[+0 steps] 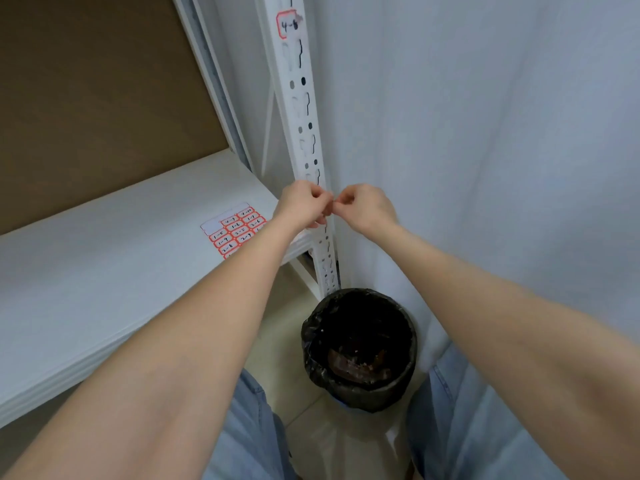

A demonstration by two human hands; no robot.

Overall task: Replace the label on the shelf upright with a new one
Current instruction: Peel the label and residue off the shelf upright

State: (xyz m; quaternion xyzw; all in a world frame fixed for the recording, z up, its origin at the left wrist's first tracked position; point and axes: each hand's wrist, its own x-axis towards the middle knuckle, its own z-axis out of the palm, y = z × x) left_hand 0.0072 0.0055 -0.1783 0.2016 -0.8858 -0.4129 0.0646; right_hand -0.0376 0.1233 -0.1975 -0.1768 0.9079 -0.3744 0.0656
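Note:
A white slotted shelf upright [304,109] rises through the middle of the view. Near its top sticks a red-bordered label [289,25] with dark handwriting. My left hand [303,204] and my right hand [367,207] meet in front of the upright at shelf height, fingertips pinched together at one point. What they pinch is too small to make out. A sheet of red-bordered labels [235,232] lies on the white shelf board [104,258], just left of my left hand.
A bin with a black liner [360,344] stands on the floor at the foot of the upright, with brown scraps inside. A white wall [485,133] lies to the right. Brown board [86,98] backs the shelf bay on the left.

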